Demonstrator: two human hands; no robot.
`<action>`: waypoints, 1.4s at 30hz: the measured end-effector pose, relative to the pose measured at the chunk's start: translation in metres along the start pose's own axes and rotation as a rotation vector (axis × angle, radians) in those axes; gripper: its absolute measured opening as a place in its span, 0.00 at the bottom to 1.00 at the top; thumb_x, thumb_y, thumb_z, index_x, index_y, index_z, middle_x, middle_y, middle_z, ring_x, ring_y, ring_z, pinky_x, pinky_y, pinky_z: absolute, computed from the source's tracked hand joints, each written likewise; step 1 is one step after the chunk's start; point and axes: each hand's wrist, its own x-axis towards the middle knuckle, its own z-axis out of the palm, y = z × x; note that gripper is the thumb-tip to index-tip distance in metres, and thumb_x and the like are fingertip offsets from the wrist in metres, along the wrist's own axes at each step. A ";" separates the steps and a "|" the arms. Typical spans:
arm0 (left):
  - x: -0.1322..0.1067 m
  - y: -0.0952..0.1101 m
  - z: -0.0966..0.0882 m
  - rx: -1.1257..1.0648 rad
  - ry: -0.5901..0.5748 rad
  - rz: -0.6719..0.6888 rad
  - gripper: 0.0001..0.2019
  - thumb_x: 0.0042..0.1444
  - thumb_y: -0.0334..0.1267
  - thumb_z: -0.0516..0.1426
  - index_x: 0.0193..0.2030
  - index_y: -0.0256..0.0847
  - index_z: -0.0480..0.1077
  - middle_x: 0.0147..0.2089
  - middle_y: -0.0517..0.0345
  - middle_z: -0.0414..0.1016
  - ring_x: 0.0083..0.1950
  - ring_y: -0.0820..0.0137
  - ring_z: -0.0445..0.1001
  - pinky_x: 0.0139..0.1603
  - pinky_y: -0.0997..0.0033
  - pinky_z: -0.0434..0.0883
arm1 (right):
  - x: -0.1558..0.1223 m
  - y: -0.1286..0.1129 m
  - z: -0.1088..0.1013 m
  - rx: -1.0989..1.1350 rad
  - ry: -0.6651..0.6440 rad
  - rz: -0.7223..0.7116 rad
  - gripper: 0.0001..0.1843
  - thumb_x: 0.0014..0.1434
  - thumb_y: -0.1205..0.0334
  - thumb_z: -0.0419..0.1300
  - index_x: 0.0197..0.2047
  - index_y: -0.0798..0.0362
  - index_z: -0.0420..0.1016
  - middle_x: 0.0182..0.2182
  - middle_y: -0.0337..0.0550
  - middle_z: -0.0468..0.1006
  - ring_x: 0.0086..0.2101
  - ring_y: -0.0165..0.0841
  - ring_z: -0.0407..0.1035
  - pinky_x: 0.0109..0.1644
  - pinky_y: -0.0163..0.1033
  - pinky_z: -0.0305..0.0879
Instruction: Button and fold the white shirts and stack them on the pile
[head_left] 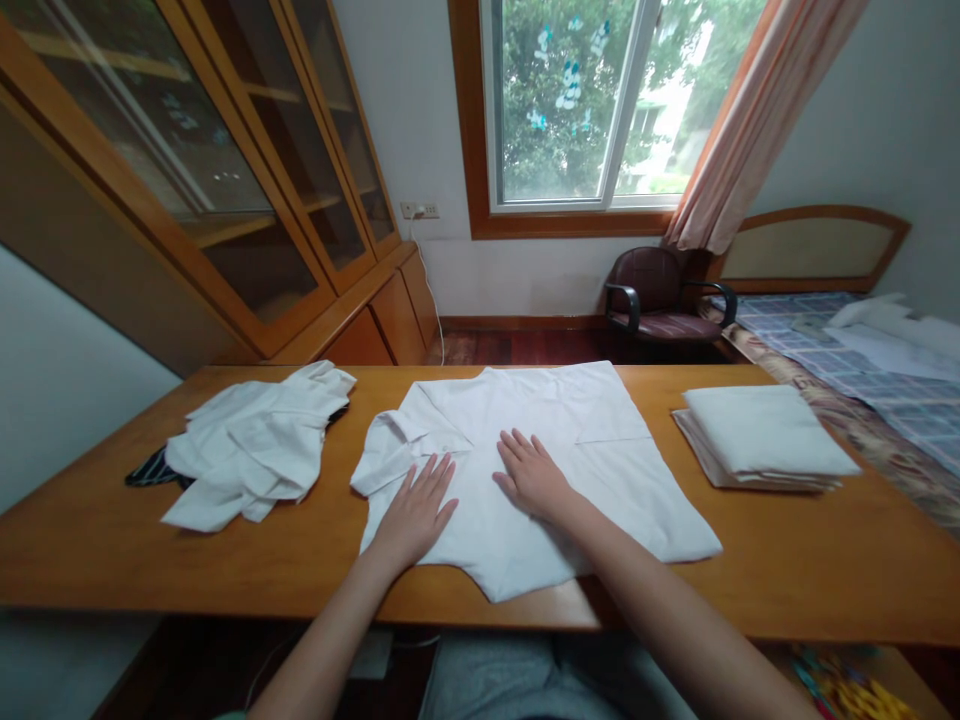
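Fabric of a white shirt [570, 420] is spread flat over the middle of the bench [787, 570], and its lower edge reaches the near border of the wood. The shirt lies sideways, with its collar [411, 428] at the left end, where the cloth is a little bunched and folded over. The rest is smooth, with only soft creases and one straight fold line on the right half. One corner points toward the person at the near edge.

The left hand [415, 505] rests palm down on the shirt just below the collar, fingers stretched and a little apart, and it holds nothing. The right hand [534, 475] lies just beside it, also flat and spread on the cloth, gripping nothing.

To the left, apart from the shirt, a pile of white clothes [255, 445] is crumpled on the bench, with a dark striped cloth [150, 470] showing from under it. To the right a folded stack [765, 435] of pale cloth sits neatly. Behind the bench a dark chair [660, 295] stands under the window, beside a bed [862, 380].
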 end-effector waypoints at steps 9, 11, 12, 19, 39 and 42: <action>-0.007 -0.005 0.000 0.017 -0.023 -0.010 0.30 0.69 0.49 0.42 0.74 0.40 0.48 0.75 0.52 0.48 0.75 0.59 0.48 0.73 0.50 0.50 | -0.008 0.071 -0.003 -0.101 -0.053 0.365 0.37 0.69 0.44 0.42 0.72 0.60 0.51 0.72 0.51 0.47 0.70 0.43 0.40 0.72 0.51 0.37; -0.006 -0.005 0.000 0.015 -0.026 -0.012 0.30 0.69 0.49 0.42 0.74 0.40 0.49 0.75 0.52 0.49 0.75 0.59 0.48 0.73 0.50 0.50 | -0.013 0.090 -0.008 -0.126 -0.068 0.451 0.38 0.69 0.43 0.41 0.73 0.60 0.50 0.72 0.51 0.46 0.71 0.43 0.39 0.71 0.52 0.37; -0.006 -0.005 0.000 0.012 -0.027 -0.013 0.30 0.69 0.49 0.42 0.74 0.41 0.49 0.75 0.52 0.50 0.75 0.59 0.48 0.73 0.50 0.50 | -0.016 0.098 -0.011 -0.139 -0.071 0.482 0.38 0.69 0.43 0.40 0.73 0.60 0.49 0.72 0.51 0.45 0.71 0.43 0.39 0.71 0.52 0.37; -0.009 -0.005 -0.001 0.003 -0.029 0.009 0.30 0.69 0.49 0.43 0.74 0.40 0.49 0.75 0.51 0.49 0.76 0.59 0.47 0.73 0.49 0.50 | -0.041 0.113 -0.014 -0.199 -0.053 0.526 0.36 0.70 0.45 0.40 0.72 0.60 0.51 0.72 0.50 0.47 0.70 0.43 0.42 0.71 0.52 0.39; 0.130 0.057 -0.012 -0.167 -0.056 -0.041 0.27 0.68 0.47 0.46 0.70 0.40 0.57 0.75 0.52 0.52 0.76 0.59 0.46 0.74 0.48 0.49 | 0.028 0.093 -0.006 -0.113 -0.035 0.268 0.33 0.70 0.50 0.41 0.71 0.62 0.54 0.71 0.53 0.51 0.69 0.43 0.44 0.71 0.52 0.40; 0.142 0.057 0.003 -0.184 -0.084 -0.093 0.28 0.68 0.49 0.44 0.71 0.42 0.55 0.75 0.53 0.50 0.76 0.59 0.45 0.74 0.47 0.48 | 0.036 0.102 -0.001 -0.118 -0.046 0.332 0.36 0.70 0.47 0.40 0.71 0.63 0.53 0.71 0.55 0.50 0.70 0.43 0.42 0.71 0.51 0.38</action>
